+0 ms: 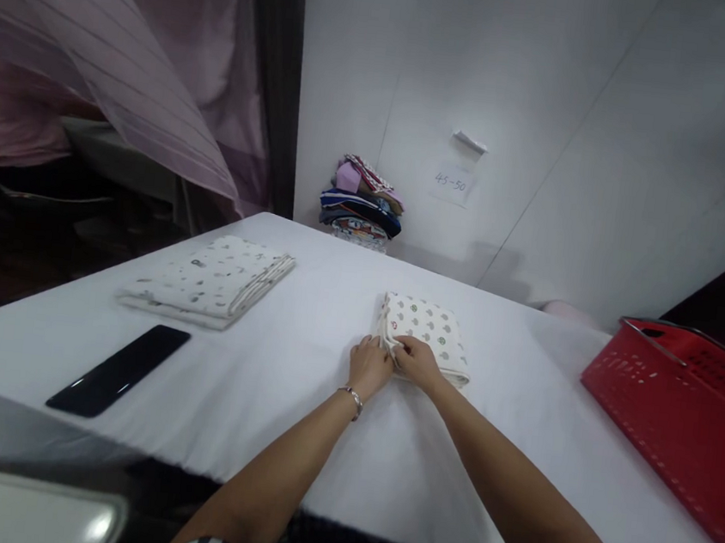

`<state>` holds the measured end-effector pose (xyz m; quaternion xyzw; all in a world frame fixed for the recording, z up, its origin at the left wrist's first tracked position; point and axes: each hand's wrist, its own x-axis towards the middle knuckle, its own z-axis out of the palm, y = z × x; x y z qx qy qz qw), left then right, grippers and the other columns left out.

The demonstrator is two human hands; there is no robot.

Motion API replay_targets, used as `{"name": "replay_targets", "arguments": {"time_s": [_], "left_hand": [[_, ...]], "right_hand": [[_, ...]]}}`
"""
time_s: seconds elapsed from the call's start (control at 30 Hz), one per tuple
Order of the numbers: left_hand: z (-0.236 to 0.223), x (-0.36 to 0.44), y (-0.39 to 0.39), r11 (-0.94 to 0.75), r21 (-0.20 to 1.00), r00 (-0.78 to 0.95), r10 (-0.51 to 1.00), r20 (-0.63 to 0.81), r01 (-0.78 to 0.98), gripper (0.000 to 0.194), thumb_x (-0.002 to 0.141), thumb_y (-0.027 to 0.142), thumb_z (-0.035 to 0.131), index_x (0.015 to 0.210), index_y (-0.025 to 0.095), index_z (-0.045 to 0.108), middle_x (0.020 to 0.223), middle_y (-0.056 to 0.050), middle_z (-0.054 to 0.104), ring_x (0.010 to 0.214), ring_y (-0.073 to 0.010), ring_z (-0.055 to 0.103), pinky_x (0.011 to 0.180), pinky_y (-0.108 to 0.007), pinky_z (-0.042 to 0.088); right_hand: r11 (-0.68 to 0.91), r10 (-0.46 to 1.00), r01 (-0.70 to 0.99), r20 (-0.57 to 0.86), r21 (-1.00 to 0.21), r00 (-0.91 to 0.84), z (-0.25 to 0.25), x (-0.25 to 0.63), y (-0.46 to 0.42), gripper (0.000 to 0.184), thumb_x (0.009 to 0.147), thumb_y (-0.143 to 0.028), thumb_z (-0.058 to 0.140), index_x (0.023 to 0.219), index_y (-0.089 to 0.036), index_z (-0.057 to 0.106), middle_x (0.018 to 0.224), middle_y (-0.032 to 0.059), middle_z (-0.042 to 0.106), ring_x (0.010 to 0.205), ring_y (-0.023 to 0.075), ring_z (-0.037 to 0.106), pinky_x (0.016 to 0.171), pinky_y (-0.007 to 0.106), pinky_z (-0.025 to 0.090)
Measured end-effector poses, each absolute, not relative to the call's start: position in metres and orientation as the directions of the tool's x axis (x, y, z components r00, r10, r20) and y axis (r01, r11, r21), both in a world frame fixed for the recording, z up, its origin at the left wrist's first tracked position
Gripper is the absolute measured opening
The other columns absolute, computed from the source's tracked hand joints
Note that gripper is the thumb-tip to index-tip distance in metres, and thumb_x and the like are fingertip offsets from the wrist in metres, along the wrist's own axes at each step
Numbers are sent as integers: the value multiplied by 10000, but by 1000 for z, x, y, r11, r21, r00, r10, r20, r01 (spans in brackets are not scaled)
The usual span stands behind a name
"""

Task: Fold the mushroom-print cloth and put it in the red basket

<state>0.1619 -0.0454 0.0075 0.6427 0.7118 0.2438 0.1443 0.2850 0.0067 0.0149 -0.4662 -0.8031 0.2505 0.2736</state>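
Note:
A folded white cloth with a grey, green and red print [431, 326] lies on the white-covered table [304, 334]. At its near left corner my left hand [370, 366], with a bracelet on the wrist, is closed on the edge. Right beside it, my right hand [416, 360] pinches the cloth's near edge, thumb and fingers together. The fingertips of both hands are partly hidden by the fabric and each other. Further left rests a larger folded white cloth with a scattered print [212, 277], which neither hand touches.
A black phone-like slab [119, 369] lies at the table's left front. On the right stands a red plastic basket [677, 417]. Several folded clothes [362, 202] are stacked by the wall. Behind a pink curtain [165, 52], part of another person [13, 114] shows.

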Motion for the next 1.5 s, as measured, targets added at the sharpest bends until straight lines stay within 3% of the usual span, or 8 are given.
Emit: {"name": "replay_targets", "arguments": {"time_s": [0.23,0.47,0.6,0.87,1.0,1.2,1.3,1.5], "left_hand": [[-3,153,-47,19,676,-165,974,153,736,217,791,171,492,671,230,663,985,-12,660,985,-168,547,824,-260,395],[-13,149,-40,116,773,-277,958,80,624,169,775,230,519,653,198,632,850,-41,674,856,-169,590,718,-256,405],[-14,149,-43,138,828,-322,945,55,544,116,742,213,547,653,193,618,865,-39,679,852,-168,597,735,-257,415],[-15,145,-42,181,958,-409,909,-76,224,215,808,320,544,965,181,593,932,-45,697,836,-146,636,737,-237,459],[-13,145,-36,243,911,-387,916,-103,333,262,820,345,551,1003,160,585,967,-74,696,860,-169,639,758,-259,451],[-17,145,-34,197,867,-364,931,-19,458,210,853,260,492,1018,170,586,1020,-81,686,952,-180,618,826,-281,424],[-14,145,-36,193,826,-375,927,24,530,235,850,272,490,1043,175,582,1043,-83,677,978,-194,609,838,-303,435],[15,168,-35,-135,488,-132,870,474,862,338,860,196,434,1180,189,543,1351,-93,506,1305,-238,370,1088,-439,257]], "right_hand": [[486,861,662,184,-570,-474,16,278,2,263,808,-251,444,830,-218,704,794,21,690,726,173,584,658,256,398],[495,861,688,196,-530,-469,11,281,-2,361,819,-351,518,1133,-203,619,908,46,663,784,178,575,725,280,419],[565,825,660,308,-496,-474,5,284,-9,324,826,-337,525,1105,-187,593,955,55,620,820,173,553,757,286,426],[717,694,652,338,-247,-635,0,279,-18,192,875,-232,488,1005,-187,621,992,80,610,925,205,520,807,305,390],[698,709,696,302,-169,-638,-1,273,-23,205,854,-216,516,1015,-182,637,983,86,615,898,214,524,797,329,382],[769,639,578,375,-274,-672,6,301,-21,187,849,-199,501,923,-216,673,1028,58,650,947,197,565,855,333,413],[710,688,660,439,-245,-578,8,335,-10,233,866,-223,473,977,-218,677,1132,80,637,1044,223,557,923,384,397],[471,860,880,254,-62,-442,-12,377,-5,391,939,-358,374,1249,-198,552,1371,116,490,1289,279,385,1038,491,271]]}}
